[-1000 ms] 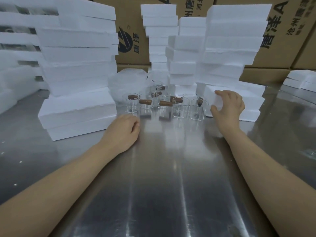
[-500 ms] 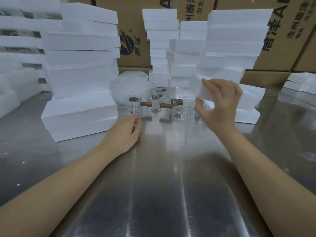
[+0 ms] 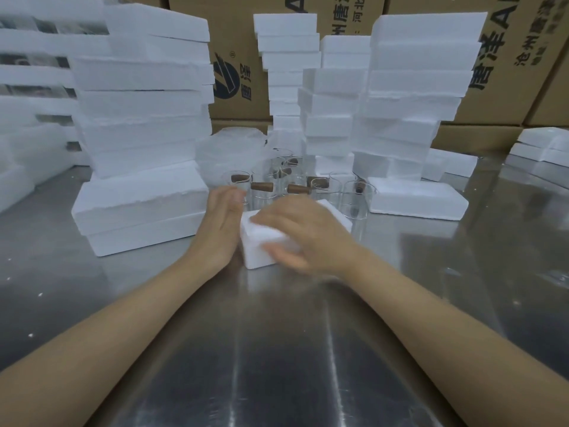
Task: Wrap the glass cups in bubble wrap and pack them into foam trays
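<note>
White foam tray (image 3: 257, 241) on the steel table (image 3: 277, 349), right hand (image 3: 303, 234) gripping it from above, left hand (image 3: 223, 217) flat against its side, about nine glass cups (image 3: 354, 195) clustered just behind, one bubble wrap pile (image 3: 231, 152).

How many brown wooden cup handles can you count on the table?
7. Front row, left to right: handle one, two, three, four, five. Behind them: six, seven. More may hide behind glass.

Foam tray (image 3: 258, 251) on the table (image 3: 277, 349) (between both hands); glass cups (image 3: 354, 195) just behind; foam stacks (image 3: 144, 124) beyond.
</note>
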Tool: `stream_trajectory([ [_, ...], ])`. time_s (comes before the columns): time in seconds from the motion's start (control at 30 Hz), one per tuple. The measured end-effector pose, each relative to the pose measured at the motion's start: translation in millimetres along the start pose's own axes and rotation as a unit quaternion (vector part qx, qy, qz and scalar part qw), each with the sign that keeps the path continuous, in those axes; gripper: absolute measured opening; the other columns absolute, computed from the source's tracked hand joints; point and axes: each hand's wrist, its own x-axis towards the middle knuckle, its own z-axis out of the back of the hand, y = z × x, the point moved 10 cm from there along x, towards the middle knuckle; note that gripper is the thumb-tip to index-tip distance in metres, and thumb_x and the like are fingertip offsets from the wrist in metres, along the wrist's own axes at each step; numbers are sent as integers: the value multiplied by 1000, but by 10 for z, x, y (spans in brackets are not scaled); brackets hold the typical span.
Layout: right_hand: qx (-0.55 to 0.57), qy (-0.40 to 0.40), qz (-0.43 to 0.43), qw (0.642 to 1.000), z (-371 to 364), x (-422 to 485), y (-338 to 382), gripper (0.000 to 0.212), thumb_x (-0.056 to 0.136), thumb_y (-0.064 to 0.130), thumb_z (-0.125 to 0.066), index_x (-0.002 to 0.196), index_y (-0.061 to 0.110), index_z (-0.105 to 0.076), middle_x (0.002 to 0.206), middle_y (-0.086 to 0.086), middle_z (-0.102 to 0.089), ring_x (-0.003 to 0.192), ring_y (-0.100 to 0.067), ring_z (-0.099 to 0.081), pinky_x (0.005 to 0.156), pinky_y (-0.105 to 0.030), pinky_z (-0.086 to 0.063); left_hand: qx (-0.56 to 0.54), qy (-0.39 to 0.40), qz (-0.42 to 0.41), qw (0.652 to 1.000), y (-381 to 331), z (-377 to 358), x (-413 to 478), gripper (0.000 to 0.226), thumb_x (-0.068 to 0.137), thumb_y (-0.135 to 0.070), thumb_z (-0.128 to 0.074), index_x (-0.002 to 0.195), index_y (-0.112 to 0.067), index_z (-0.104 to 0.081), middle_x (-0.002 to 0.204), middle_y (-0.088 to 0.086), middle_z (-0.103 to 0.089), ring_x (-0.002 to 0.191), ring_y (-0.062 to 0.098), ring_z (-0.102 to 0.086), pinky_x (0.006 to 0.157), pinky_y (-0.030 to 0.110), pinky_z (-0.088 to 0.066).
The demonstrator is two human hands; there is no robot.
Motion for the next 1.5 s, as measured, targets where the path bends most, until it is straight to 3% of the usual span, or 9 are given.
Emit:
stream_trajectory([
  [0.1,-18,-139,-184,973,439,-279,-670,27,89,8,-46,105,1,-67,98,-13,-68,95,-26,-58,85,-38,-44,-9,32,-20,999,-74,-73,-3,47,91,-50,-25,118,-23,-52,130,-7,-40,127,3,-37,104,5,-20],
  [0.17,-16,-184,-368,911,605,-739,-1216,28,89,0,-44,111,1,-63,108,-14,-65,104,-30,-59,91,-40,-44,-28,87,-40,995,-106,-181,-35,33,94,-47,-36,115,-28,-53,134,-8,-37,133,3,-32,111,15,-19],
  [0.27,-45,-186,-562,805,753,-1433,-1730,50,82,-10,-40,128,5,-52,130,-10,-55,122,-27,-49,100,-30,-35,103,154,-122,975,-197,-349,-142,27,91,-51,-49,114,-36,-52,138,-14,-31,138,2,-21,113,20,-15],
  [0.47,-123,82,-643,752,448,-1769,-2101,63,84,-1,-47,145,12,-36,151,-10,-35,148,-23,-5,117,-45,5,203,156,-234,938,-429,-422,-258,24,92,-38,-57,94,-16,-63,129,-5,-48,122,6,-34,100,25,-26],
  [0.73,-223,129,-642,723,577,-1723,-2053,33,86,17,-52,118,17,-60,114,-12,-57,124,-31,-38,113,-58,4,256,122,-212,935,-398,-338,-189,38,89,-49,-53,75,-14,-58,119,-6,-54,108,6,-40,86,24,-27],
  [1.1,-308,97,-588,742,1063,-938,-1577,32,86,23,-48,111,10,-63,113,-13,-61,103,-33,-57,93,-38,-31,285,66,-173,940,-316,-229,-108,34,92,-42,-59,92,-8,-64,112,-2,-54,109,18,-46,83,26,-34],
  [1.3,-134,-113,-383,907,1226,-111,-787,27,86,27,-56,110,19,-64,106,3,-65,96,-21,-58,76,-33,-42,265,73,-149,950,-267,-232,-83,32,89,-46,-60,86,-15,-64,115,-6,-47,107,11,-39,80,25,-31],
  [1.4,-2,-30,-251,967,924,216,-327,21,84,23,-62,104,18,-67,91,7,-65,82,-17,-62,68,-38,-50,157,37,-112,981,-272,-128,-64,23,99,-33,-49,94,-15,-61,113,-2,-51,108,9,-45,86,23,-36],
  [1.5,116,81,-196,970,648,292,-81,19,78,19,-68,97,17,-70,84,9,-67,75,-6,-61,65,-14,-42,27,-74,-37,996,-224,175,6,29,103,-12,-35,91,-11,-62,99,3,-59,89,-5,-55,78,9,-41],
])
